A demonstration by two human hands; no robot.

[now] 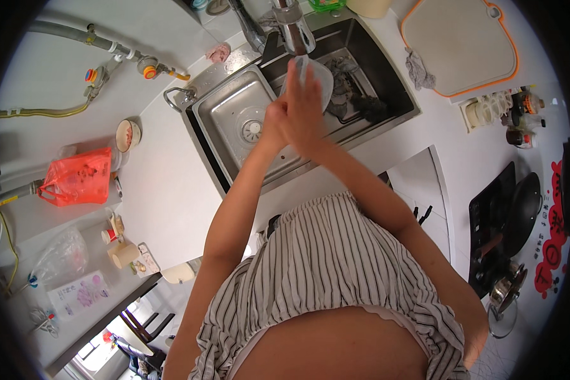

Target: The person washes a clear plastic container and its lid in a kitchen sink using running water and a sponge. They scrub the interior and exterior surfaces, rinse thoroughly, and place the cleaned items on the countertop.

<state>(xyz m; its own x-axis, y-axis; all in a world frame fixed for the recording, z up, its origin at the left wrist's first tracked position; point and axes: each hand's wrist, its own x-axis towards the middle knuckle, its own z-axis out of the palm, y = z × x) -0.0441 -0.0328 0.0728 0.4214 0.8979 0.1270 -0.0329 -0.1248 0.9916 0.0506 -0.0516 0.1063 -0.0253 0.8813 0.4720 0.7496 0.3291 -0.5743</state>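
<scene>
Both of my hands are close together over the divider of a two-basin sink (pixel 411 110). My left hand (pixel 276 118) is on the left, its fingers curled and partly hidden by the other hand. My right hand (pixel 305 107) lies across it with fingers stretched towards the chrome faucet (pixel 298 38). A translucent plastic container or lid (pixel 324 80) is just behind my fingers, below the spout; whether a hand grips it cannot be told. Dark wet cloths (pixel 342 90) lie in the right basin. The steel left basin (pixel 213 121) has a drain strainer (pixel 252 131).
A cutting board (pixel 456 47) with an orange rim and a grey rag (pixel 419 71) are at the upper right. A black wok (pixel 522 213) sits on the cooktop at the far right. At left are a red plastic bag (pixel 83 178) and a small bowl (pixel 127 136).
</scene>
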